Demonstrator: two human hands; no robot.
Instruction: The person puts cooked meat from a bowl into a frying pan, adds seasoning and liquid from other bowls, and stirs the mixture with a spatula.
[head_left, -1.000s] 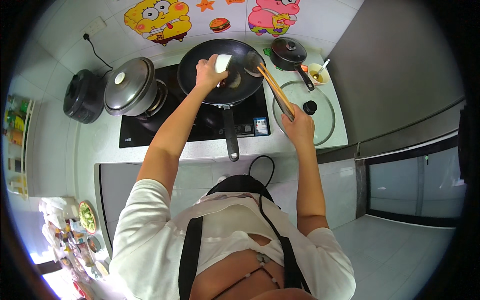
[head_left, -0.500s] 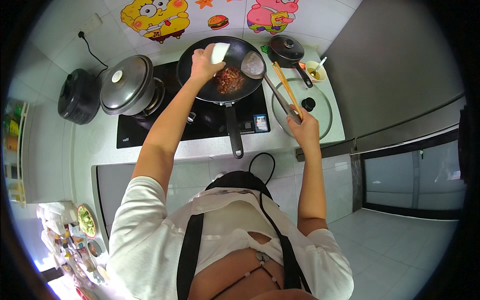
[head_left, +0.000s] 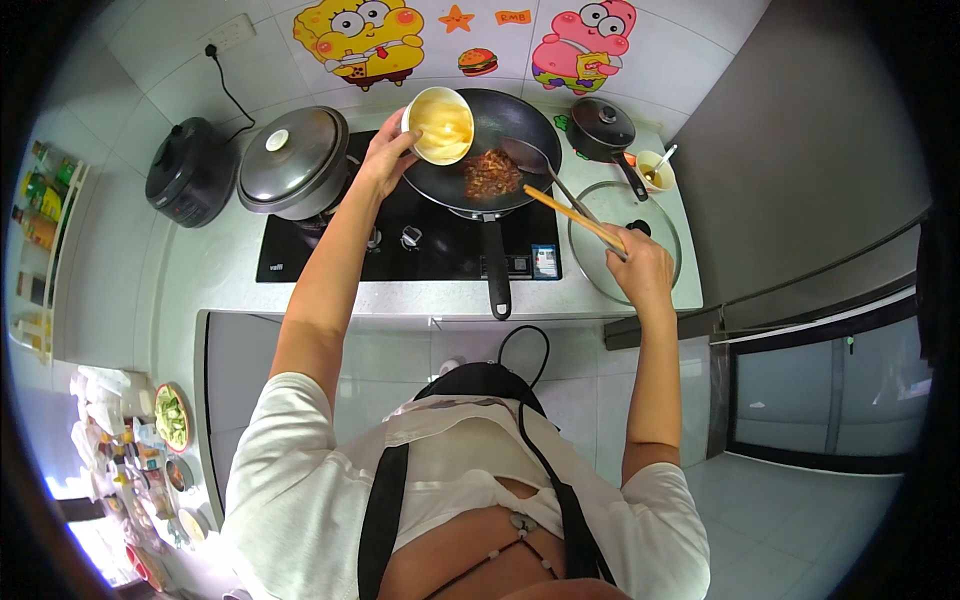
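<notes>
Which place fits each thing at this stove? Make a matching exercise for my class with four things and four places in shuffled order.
Things:
1. round white bowl of yellow liquid
2. long wooden chopsticks
3. domed silver metal lid
4. round clear glass lid

Places:
A. flat on the counter, right of the stove
B. in the left hand
C. on the left pot
D. in the right hand

Pairs: 1-B, 2-D, 3-C, 4-A

The left arm extends forward and up from the shoulder, nearly straight, forearm bare below a short white sleeve. The left hand (head_left: 383, 160) is raised at full reach, fingers curled in a closed grip, thumb toward the body. The right arm is bent slightly at the elbow, forearm angled forward. The right hand (head_left: 640, 268) is closed in a grip, knuckles up, held lower and nearer the torso than the left.
</notes>
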